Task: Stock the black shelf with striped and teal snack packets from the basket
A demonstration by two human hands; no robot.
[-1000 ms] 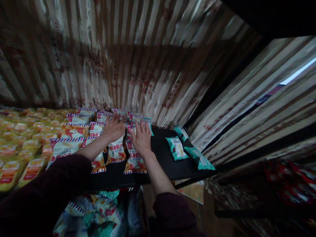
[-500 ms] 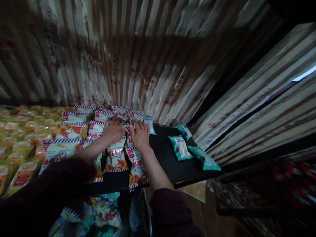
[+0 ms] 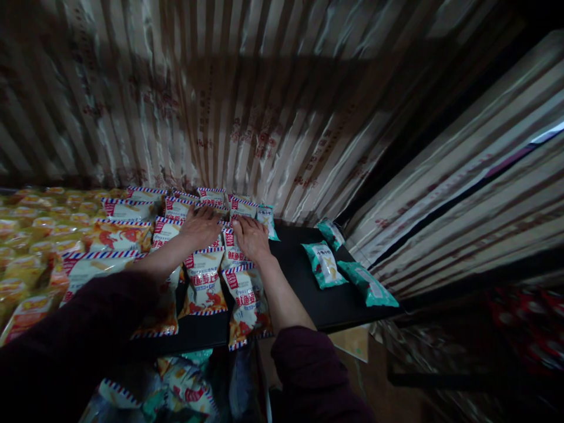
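Note:
My left hand (image 3: 201, 229) lies palm down across white snack bags with red lettering and striped edges, its fingers stretched toward the back of the shelf. Close beside it, my right hand (image 3: 252, 238) rests flat on another bag of the same kind (image 3: 233, 251). Neither hand is wrapped round anything. In front of them lie two more such bags, one (image 3: 205, 282) nearer the left forearm and one (image 3: 247, 305) beside the right forearm. A small teal bag (image 3: 266, 220) leans at the back, just right of my right hand. My palms hide parts of the bags below.
Three teal bags, one of them in the middle (image 3: 325, 265), lie on the black shelf (image 3: 291, 258) to the right. Rows of yellow packs (image 3: 33, 252) fill the left. A striped curtain (image 3: 282, 117) hangs behind. Below the front edge are more bags (image 3: 185, 382).
My view has shifted slightly, so the nearer bags appear a little lower. Both hands stay flat on the bags in nearly the same place.

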